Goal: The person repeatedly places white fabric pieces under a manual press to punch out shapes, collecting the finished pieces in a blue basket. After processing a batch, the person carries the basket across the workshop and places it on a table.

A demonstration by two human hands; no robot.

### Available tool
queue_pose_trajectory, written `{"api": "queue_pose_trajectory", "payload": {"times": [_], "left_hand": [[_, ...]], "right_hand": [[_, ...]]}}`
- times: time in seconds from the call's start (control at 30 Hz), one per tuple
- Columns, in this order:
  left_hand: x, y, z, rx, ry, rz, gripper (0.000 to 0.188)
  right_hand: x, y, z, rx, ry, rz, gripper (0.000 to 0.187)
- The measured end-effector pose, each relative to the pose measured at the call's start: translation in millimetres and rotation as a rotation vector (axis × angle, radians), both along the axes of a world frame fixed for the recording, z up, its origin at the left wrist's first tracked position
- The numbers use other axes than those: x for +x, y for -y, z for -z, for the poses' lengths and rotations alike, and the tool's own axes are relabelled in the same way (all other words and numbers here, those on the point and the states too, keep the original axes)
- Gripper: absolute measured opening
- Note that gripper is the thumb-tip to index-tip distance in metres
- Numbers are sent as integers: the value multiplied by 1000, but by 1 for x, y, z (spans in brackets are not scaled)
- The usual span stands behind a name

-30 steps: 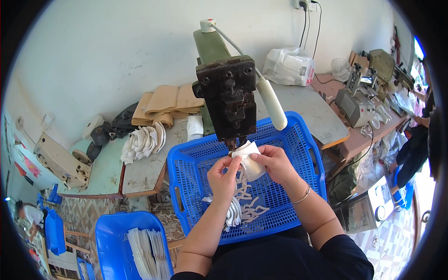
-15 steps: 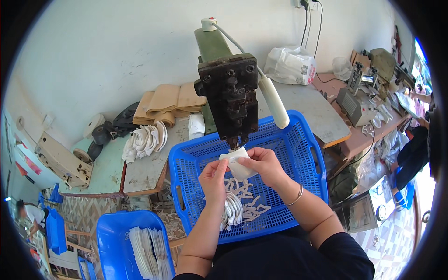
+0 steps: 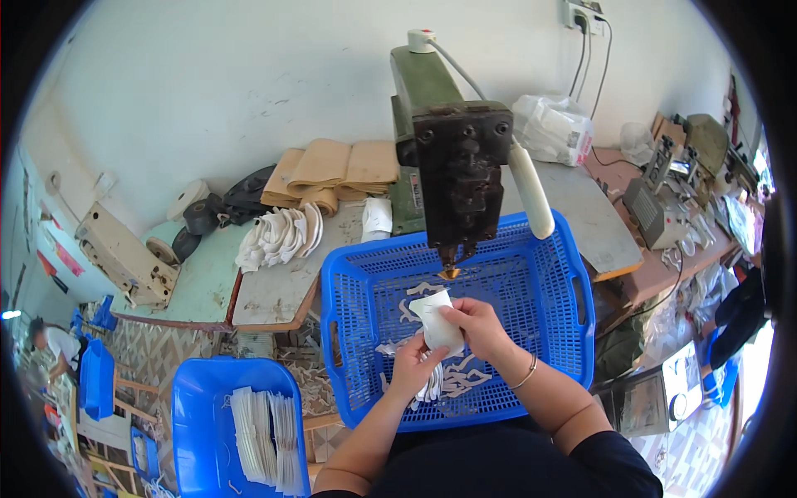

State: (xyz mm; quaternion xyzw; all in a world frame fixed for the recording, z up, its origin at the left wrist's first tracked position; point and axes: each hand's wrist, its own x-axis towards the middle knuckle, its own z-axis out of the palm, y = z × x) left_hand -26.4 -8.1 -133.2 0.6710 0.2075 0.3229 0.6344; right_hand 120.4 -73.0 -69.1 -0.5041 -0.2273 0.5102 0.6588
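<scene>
White piece [image 3: 440,324]: pinched by left hand [image 3: 418,365] and right hand [image 3: 479,330]
Machine [image 3: 463,178]: above fingers, apart
Stack [image 3: 430,388] beneath: done or left (unclear)

Your plain near-black top [image 3: 465,461] along the bottom centre of the frame, its short right sleeve [image 3: 614,461] at lower right, your bare forearms [image 3: 378,440], a thin shiny metal bangle [image 3: 532,368] around the right one

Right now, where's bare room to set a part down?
Best: grey tabletop right of the press, between plastic bag and blue basket. Also green tabletop between beige machine arm and white pieces; basket floor right of the right hand. Crowded: around tan sheets, basket around the left hand, brown bench.
</scene>
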Motion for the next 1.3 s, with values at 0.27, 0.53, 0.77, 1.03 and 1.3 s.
{"api": "queue_pose_trajectory", "payload": {"times": [0.27, 0.53, 0.77, 1.03, 1.3], "left_hand": [[-11, -86, -38, -92, 207, -399, 29], [11, -114, -90, 435, -276, -375, 26], [-4, -87, -101, 498, -545, 9, 26], [-110, -282, -139, 442, -345, -869, 44], [-151, -394, -101, 396, -827, -790, 89]], "right_hand": [[-5, 25, 92, -305, -45, -191, 26], [-26, -7, 71, -44, 138, -152, 38], [-39, -103, 27, 183, -51, -12, 45], [-63, -220, -36, -83, -202, 15, 51], [-51, -332, -13, -348, -26, 85, 58]]}}
